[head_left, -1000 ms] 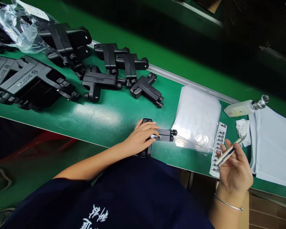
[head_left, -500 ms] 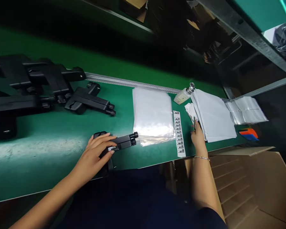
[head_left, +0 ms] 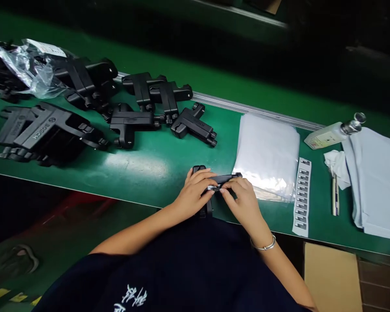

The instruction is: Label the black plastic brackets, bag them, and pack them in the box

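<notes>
- Two hands are closed on one black part point(head_left: 229, 177): pinned by the left hand point(head_left: 195, 193), pinched by the right hand point(head_left: 243, 203).
- Even pressure between the thumbs is likely best.

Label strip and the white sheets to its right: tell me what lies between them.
Head view: tweezers and a crumpled white wipe lie between the label strip and the white sheets.

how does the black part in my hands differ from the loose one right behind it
The held part is gripped by the left hand and right hand at the near edge of the belt; the loose part lies untouched farther back. The held part is half hidden and lies level; the loose part is fully visible and slanted. Both are black plastic.
</notes>
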A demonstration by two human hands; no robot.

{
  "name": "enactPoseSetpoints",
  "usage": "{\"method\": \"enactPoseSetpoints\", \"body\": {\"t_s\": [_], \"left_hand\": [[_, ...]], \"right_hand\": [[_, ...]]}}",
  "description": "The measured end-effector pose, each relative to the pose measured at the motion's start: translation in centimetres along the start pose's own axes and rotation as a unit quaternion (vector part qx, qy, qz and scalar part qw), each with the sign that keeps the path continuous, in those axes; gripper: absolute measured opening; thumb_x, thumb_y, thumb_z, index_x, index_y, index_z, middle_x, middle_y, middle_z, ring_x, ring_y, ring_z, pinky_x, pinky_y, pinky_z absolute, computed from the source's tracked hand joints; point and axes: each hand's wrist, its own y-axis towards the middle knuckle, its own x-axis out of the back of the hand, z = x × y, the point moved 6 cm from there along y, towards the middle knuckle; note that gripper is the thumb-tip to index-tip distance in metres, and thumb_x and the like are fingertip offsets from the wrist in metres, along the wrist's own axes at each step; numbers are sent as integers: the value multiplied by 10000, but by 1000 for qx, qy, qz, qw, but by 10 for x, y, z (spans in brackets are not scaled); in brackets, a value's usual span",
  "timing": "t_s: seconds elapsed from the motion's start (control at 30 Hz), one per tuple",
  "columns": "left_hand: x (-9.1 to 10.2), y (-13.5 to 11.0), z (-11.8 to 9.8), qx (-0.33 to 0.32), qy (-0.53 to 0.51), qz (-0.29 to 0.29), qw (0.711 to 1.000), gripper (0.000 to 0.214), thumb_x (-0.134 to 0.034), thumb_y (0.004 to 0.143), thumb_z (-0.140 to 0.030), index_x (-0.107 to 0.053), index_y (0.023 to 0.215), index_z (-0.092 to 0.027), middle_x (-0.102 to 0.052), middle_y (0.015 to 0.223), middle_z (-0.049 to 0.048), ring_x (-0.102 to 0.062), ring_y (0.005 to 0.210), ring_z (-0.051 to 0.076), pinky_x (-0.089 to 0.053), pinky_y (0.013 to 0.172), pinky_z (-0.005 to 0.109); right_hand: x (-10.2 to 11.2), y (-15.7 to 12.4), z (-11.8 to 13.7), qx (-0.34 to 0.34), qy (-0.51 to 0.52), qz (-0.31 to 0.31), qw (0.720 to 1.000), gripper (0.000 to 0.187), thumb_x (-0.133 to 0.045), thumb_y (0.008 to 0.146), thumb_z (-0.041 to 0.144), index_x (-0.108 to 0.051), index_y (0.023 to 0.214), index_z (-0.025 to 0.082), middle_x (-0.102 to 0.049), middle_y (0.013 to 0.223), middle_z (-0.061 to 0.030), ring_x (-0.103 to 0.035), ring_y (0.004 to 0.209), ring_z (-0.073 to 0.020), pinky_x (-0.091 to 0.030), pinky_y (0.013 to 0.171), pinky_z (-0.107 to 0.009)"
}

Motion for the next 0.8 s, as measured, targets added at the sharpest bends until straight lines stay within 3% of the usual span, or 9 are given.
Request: {"method": "enactPoseSetpoints", "body": {"t_s": [0.13, 0.27, 0.4, 0.5, 0.63, 0.8], "left_hand": [[0, 0, 2, -3, -7, 6, 1000, 211, -504, 921, -186, -646, 1072, -225, -628, 1328, 59, -431, 1388, 248, -138, 1213, 587], [5, -4, 8, -6, 7, -1, 1000, 437, -554, 907, -251, -529, 1340, -193, -509, 1474, 114, -346, 1447, 275, -139, 1212, 592], [8, -6, 19, 5, 41, 24, 999, 512, -577, 908, -348, -501, 1399, -224, -455, 1524, 97, -237, 1493, 318, -99, 1194, 647], [7, -7, 24, 13, 47, 28, 998, 501, -584, 897, -367, -531, 1379, -241, -467, 1516, 83, -221, 1495, 330, -111, 1189, 652], [4, -9, 24, 6, 62, -6, 998, 539, -562, 880, -358, -520, 1393, -202, -461, 1512, 118, -230, 1484, 353, -153, 1185, 638], [0, -11, 24, -8, 67, -27, 997, 546, -538, 875, -352, -517, 1399, -198, -468, 1496, 133, -236, 1475, 367, -195, 1178, 618]], "right_hand": [[-6, 4, -2, -18, -33, 5, 999, 93, -590, 893, 274, -633, 819, 238, -641, 807, -31, -570, 809, -217, -428, 793, -407], [-5, 4, 8, -16, -31, 3, 999, 106, -560, 903, 261, -608, 810, 245, -645, 837, -34, -573, 838, -223, -412, 938, -485], [13, -3, 25, 4, 47, -17, 999, 84, -549, 913, 238, -592, 843, 255, -659, 1020, -48, -587, 1107, -247, -247, 1145, -575], [26, -4, 17, -61, 121, -67, 988, 122, -558, 910, 266, -586, 794, 247, -639, 1161, -64, -493, 1294, -271, -290, 1140, -550], [4, -3, -11, -191, 183, -38, 964, 210, -574, 896, 341, -579, 721, 225, -609, 1259, -85, -464, 1310, -283, -338, 1098, -529], [-17, -5, -20, -213, 170, -31, 962, 215, -574, 889, 357, -596, 724, 221, -597, 1175, -89, -512, 1167, -256, -392, 1008, -477]]}}
